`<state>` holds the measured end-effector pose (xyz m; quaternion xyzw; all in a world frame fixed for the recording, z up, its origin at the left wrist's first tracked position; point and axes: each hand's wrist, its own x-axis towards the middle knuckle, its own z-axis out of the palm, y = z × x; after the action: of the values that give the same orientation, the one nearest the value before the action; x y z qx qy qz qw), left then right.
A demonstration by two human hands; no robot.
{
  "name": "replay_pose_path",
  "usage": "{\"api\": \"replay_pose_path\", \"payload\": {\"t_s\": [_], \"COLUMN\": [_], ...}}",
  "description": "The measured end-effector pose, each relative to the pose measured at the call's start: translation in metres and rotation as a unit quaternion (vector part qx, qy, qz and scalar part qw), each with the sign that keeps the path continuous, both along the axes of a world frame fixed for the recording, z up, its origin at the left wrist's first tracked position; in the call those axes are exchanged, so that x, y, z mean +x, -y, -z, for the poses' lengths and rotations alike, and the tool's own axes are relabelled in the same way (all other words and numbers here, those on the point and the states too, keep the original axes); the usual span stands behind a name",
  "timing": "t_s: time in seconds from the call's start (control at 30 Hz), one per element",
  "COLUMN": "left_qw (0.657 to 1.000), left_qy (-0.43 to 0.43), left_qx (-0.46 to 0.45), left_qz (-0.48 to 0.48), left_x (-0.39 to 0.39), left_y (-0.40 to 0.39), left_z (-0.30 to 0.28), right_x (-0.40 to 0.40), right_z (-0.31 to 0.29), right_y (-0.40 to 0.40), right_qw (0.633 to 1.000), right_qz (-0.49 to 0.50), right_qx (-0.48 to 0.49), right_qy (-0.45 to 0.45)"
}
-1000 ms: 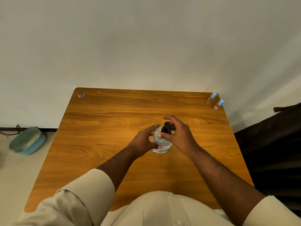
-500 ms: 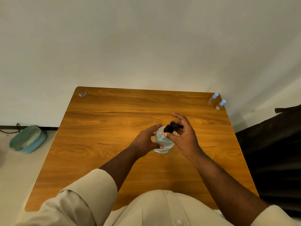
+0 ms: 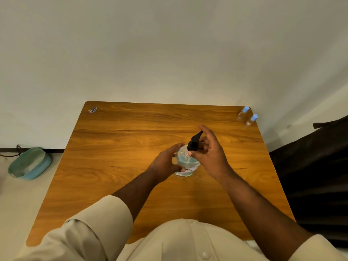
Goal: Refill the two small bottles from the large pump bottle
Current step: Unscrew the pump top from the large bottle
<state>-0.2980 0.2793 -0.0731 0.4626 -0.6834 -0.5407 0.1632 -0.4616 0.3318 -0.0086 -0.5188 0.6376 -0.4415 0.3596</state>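
One head-worn wide-angle view here, looking forward and steeply down over the person's chest onto the wooden table (image 3: 116, 166), close above it, with the pale wall (image 3: 169, 49) rising beyond and floor at both sides.

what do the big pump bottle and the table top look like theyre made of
Pump bottle: clear, glossy plastic by the look, since the bluish liquid shows through; its pump head looks like matte black plastic. Table: wood or wood-look laminate, orange-brown with visible grain and a smooth, slightly shiny finish; which one, the picture cannot settle.
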Motion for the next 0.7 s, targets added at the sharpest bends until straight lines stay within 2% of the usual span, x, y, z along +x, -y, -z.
{"api": "replay_pose_path", "payload": {"t_s": [0.1,0.27,0.43,0.6,0.7], "left_qw": [1.0,1.0,1.0,1.0,1.0], "left_qy": [0.009,0.025,0.022,0.029,0.03], "left_qx": [-0.002,-0.01,-0.002,-0.006,-0.006], "left_qz": [-0.005,-0.007,-0.008,-0.008,-0.005], "left_x": [-0.001,-0.002,-0.001,-0.001,0.0], "left_y": [0.0,-0.002,-0.001,-0.003,-0.004], "left_z": [-0.001,-0.002,-0.005,-0.006,-0.007], "right_x": [-0.002,-0.002,0.005,0.011,0.012], "right_z": [-0.009,-0.027,-0.032,-0.052,-0.066], "right_y": [0.002,0.0,-0.003,-0.001,0.002], "right_qw": [0.999,0.986,0.965,0.952,0.959], "right_qz": [0.018,-0.022,-0.074,-0.03,0.001], "right_qx": [-0.036,-0.097,-0.081,-0.121,-0.124], "right_qy": [-0.023,-0.134,-0.239,-0.279,-0.255]}}
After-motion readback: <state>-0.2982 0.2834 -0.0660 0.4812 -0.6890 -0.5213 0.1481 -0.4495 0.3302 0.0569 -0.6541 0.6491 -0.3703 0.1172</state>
